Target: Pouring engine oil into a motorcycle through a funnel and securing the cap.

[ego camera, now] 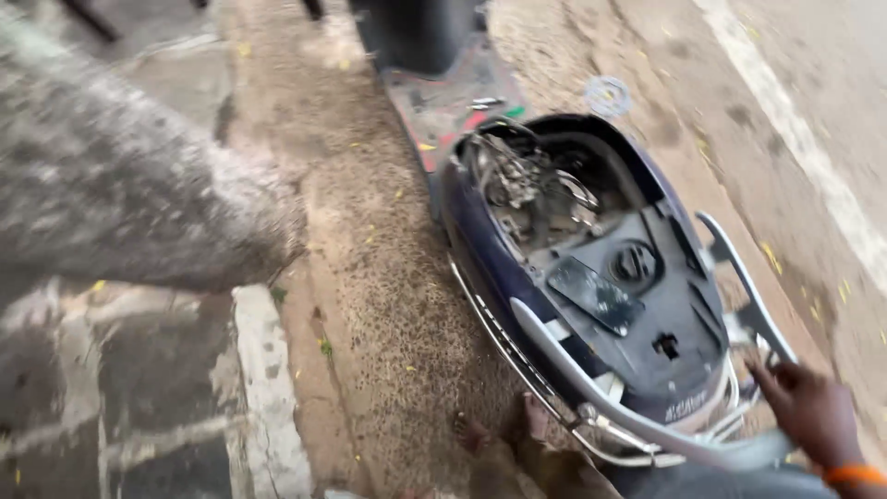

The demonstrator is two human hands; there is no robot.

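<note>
A dark blue scooter [490, 268] stands with its seat off, so the open compartment [610, 268] shows wiring and engine parts [527, 180]. A flat dark panel [596, 294] lies inside it. My right hand [813, 411], with an orange band at the wrist, is at the scooter's rear right corner, fingers curled over the silver grab rail [591, 388]. My left hand is out of the frame. A foot [485, 430] shows on the ground beside the scooter's rear.
A thick grey tree trunk [120, 185] fills the left side. A white-painted curb [268, 388] runs beside the sandy strip. Small tools lie on the scooter's footboard [462, 92]. A white line [813, 157] marks the road on the right.
</note>
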